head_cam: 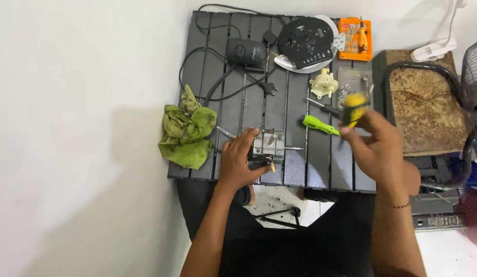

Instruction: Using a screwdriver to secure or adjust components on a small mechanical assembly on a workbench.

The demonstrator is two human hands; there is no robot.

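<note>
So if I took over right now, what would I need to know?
Left hand holds the small metal motor down on the dark slatted table. Right hand grips a yellow-handled screwdriver, lifted above the table. A green screwdriver lies between the hands. The cream plastic gear part and the round black plate lie apart at the back. The motor's shaft is bare; the screwdriver isn't touching it yet.

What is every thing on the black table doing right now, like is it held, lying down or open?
left hand: gripping the metal motor
metal motor: on the table, held
right hand: raised, holding the yellow screwdriver
yellow screwdriver: held, blurred
green screwdriver: lying flat, untouched
green rag: crumpled at the table edge
orange bit case: open
black plug: unplugged, lying loose
</note>
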